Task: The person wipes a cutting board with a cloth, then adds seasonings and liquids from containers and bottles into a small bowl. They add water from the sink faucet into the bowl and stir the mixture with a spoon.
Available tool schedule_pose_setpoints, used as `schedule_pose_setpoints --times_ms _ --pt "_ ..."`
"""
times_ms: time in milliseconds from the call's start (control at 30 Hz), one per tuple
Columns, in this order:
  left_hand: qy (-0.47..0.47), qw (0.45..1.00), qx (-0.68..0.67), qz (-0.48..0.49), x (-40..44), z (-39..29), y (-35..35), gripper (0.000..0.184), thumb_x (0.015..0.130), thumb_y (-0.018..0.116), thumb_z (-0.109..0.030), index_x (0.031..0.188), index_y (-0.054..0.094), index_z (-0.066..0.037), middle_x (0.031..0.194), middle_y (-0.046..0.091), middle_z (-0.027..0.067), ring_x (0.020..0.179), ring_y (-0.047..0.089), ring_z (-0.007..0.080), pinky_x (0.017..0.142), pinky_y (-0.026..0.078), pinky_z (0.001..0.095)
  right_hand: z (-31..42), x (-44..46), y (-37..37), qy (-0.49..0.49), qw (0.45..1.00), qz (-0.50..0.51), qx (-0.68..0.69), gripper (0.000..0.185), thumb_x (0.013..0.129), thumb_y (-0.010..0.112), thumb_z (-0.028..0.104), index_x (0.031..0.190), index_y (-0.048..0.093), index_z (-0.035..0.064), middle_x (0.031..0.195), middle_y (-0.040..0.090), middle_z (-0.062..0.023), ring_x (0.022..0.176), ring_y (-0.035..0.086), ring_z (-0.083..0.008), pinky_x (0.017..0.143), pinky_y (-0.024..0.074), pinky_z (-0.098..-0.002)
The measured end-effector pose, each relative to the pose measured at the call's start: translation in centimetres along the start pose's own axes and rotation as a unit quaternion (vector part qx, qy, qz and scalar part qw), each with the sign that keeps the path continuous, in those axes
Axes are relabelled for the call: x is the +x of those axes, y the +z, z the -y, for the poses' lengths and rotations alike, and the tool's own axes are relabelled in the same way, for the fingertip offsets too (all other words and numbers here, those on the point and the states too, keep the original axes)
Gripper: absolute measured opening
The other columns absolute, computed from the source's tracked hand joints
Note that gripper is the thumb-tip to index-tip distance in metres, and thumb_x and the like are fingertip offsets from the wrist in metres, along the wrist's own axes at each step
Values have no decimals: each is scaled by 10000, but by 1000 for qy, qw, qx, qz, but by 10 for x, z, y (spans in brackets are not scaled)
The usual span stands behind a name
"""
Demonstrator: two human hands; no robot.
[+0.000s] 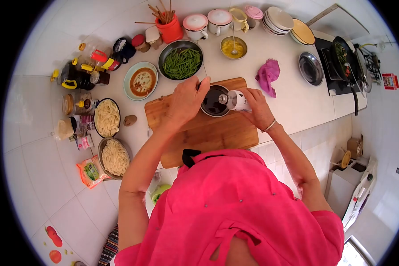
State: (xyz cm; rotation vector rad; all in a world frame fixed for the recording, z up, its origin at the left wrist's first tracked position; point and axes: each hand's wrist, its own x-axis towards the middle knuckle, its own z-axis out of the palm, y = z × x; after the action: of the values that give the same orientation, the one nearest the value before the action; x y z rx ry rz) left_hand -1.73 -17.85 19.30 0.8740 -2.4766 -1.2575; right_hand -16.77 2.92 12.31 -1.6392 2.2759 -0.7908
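Note:
A bowl of dark liquid [212, 105] stands on the wooden cutting board [199, 133]. My left hand [188, 97] is closed at the bowl's upper left rim, on something dark that I cannot make out. On the other side, my right hand [256, 106] is wrapped round a small white bottle [239, 101], which lies tilted with its clear neck over the bowl. Behind my left hand is a pan of green beans [181, 61]. A purple cloth [268, 76] lies to the right of my right hand.
Left are a sauce plate [140, 80], two noodle bowls [107, 117] [115, 157] and several bottles [77, 76]. Along the back stand a red utensil pot [170, 30], lidded enamel pots [195, 24] and an egg bowl [233, 47]. A metal bowl [310, 68] and stove [334, 86] are right.

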Motion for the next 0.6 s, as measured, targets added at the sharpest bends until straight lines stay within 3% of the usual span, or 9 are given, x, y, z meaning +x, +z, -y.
schedule_pose_setpoints --times_ms 233,333,433,533,600 --pt "-38 999 -22 -5 -6 16 -10 479 920 523 -389 715 502 43 668 541 246 671 520 427 624 400 464 -6 0 -10 6 996 30 -86 731 639 767 54 1297 447 60 1213 498 -134 1145 448 -339 974 360 -443" --pt "-29 999 -41 -8 -9 27 -9 486 940 508 -385 718 447 43 591 398 132 563 363 205 553 356 360 -8 2 -11 -4 993 35 -115 726 634 762 47 1290 452 59 1210 497 -124 1142 448 -328 972 356 -439" --pt "-50 998 -28 15 -11 24 -16 486 924 511 -396 728 494 48 689 535 256 677 516 425 635 400 464 -10 5 -10 -17 988 39 -147 715 627 756 38 1277 462 59 1203 498 -116 1135 451 -320 973 354 -433" --pt "-20 999 -36 -9 -12 35 -13 492 939 507 -389 721 432 45 592 385 142 571 337 237 562 350 371 -9 8 -10 -29 985 35 -168 705 619 750 30 1266 471 60 1194 502 -111 1129 454 -312 975 352 -427" --pt "-24 999 -37 -6 -13 37 -14 492 940 507 -388 719 429 45 597 389 148 575 340 250 566 352 375 -8 11 -11 -35 984 32 -174 700 617 745 25 1262 475 60 1190 505 -108 1127 456 -305 977 351 -424"
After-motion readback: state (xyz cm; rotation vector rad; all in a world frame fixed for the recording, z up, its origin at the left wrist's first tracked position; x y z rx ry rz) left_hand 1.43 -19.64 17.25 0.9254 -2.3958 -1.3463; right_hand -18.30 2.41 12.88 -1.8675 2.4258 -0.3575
